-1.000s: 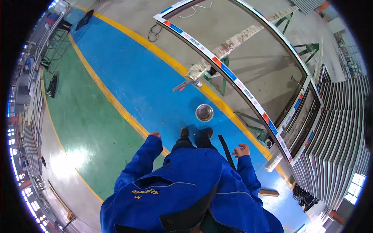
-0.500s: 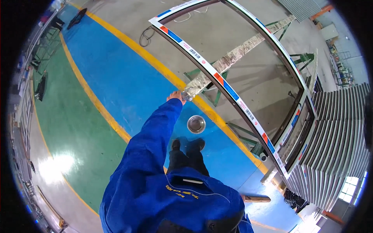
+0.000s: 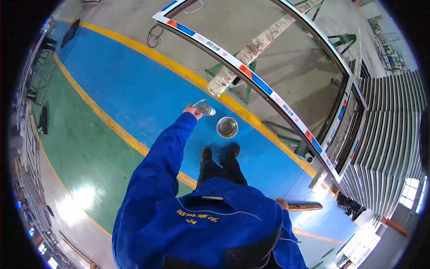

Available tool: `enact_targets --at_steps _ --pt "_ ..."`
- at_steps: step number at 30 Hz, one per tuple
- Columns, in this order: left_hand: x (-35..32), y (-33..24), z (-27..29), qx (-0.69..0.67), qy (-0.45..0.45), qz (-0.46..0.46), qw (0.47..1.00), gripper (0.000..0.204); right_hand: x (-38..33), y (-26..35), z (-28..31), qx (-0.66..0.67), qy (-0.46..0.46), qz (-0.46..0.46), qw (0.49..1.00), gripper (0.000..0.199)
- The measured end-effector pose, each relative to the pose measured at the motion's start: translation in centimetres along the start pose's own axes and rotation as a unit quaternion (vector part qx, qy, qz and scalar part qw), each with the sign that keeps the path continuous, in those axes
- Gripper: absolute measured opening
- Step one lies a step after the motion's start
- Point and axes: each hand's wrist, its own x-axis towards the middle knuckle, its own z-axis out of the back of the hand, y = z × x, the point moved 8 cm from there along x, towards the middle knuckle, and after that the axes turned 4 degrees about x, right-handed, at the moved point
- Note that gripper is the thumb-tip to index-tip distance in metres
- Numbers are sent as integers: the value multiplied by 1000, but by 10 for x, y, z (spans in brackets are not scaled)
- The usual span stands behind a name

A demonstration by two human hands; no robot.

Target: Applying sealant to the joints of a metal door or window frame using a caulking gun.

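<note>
My left hand (image 3: pixel 192 110) is stretched out forward in a blue sleeve and is closed on a small shiny metal tool (image 3: pixel 206 109). It hangs above the blue floor, just left of a round metal bowl (image 3: pixel 227 127) that stands in front of my black shoes (image 3: pixel 220 152). My right hand (image 3: pixel 282 204) stays low at my side, mostly hidden by the jacket, and grips a wooden handle (image 3: pixel 307 206) that points right. A large glazed window frame (image 3: pixel 251 76) with a white edge lies flat on green stands ahead.
A padded beam (image 3: pixel 251 51) runs under the glass. A yellow stripe (image 3: pixel 107 119) divides the blue lane from the green floor. A black cable (image 3: pixel 154 32) lies near the frame's far corner. Stacked grey profiles (image 3: pixel 394 134) fill the right side; racks line the left edge.
My left arm rose from my side, reached out to the frame's near edge, and now sits a little back from it with the metal tool in hand. The right hand dropped lower.
</note>
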Motion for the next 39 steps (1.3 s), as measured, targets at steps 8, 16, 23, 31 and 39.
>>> enact_targets --at_steps 8,16,23,31,39 --pt "-165 -37 105 -78 -184 99 975 25 -71 281 -200 -11 295 131 946 33" --pt "-270 -105 141 -190 -371 76 906 17 -232 366 -427 -66 541 113 831 61" --pt "-295 -147 130 -445 -394 32 803 26 -234 386 -416 -27 491 181 852 40" --pt "-318 -248 126 -28 -383 48 922 45 -155 389 -390 -88 428 305 846 48" --pt "-335 -171 73 -605 -165 238 741 46 -145 394 -295 139 630 39 763 47"
